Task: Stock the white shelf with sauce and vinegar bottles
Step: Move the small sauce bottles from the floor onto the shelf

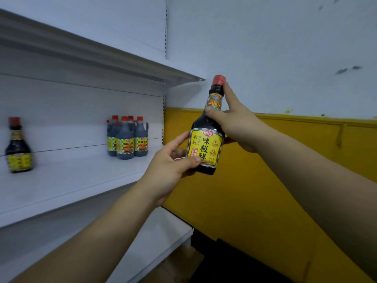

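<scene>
A white shelf (163, 119) has three boards in view. On its middle board (71, 180) a single dark sauce bottle (18, 146) with a yellow label and red cap stands upright at the far left. Well apart from it, a tight cluster of handled dark jugs (127, 137) stands near the right end. The upper board (102, 58) and lower board (159, 242) run parallel.

A dark sauce bottle (206, 139) with a yellow label and red cap is held in the air just right of the white shelf (71, 180), its top leaning slightly right. The left grip (169, 168) holds its lower body, thumb on the label. The right grip (236, 123) pinches the neck, one finger up by the cap. On the shelf, a cluster of handled bottles (127, 139) stands far back. A single matching bottle (18, 146) stands at the left. Behind is a yellow wall panel (275, 180).
</scene>
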Demonstrator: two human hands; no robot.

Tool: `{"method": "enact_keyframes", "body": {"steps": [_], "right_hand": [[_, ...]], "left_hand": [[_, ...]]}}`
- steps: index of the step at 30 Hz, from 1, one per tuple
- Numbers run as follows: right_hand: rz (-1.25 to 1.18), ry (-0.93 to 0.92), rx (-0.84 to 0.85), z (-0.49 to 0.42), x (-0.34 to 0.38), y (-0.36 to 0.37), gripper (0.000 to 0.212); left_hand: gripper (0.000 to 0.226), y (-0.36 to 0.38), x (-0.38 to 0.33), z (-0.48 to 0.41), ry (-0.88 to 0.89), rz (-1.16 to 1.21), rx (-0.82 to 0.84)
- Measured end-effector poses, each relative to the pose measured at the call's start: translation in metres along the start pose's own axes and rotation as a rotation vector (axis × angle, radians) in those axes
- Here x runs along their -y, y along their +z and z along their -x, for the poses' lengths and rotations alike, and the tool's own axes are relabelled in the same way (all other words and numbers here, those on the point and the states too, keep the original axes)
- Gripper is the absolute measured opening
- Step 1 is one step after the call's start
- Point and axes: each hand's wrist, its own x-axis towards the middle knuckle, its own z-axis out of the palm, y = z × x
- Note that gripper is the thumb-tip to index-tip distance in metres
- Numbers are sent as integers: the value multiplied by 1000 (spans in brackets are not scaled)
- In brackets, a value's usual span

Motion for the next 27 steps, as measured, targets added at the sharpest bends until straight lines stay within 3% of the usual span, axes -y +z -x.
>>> {"method": "enact_keyframes", "body": {"steps": [7,16,27], "right_hand": [[-94,-66,193,-14,7,55,84],[-89,-135,508,-24,32,128,102],[-225,-259,625,-39,28,245,108]], "left_hand": [[57,-38,-12,30,-23,-128,-193],[60,-90,-29,76,-50,-289,-479],[52,-167,-10,95,-111,-444,-685]]}}
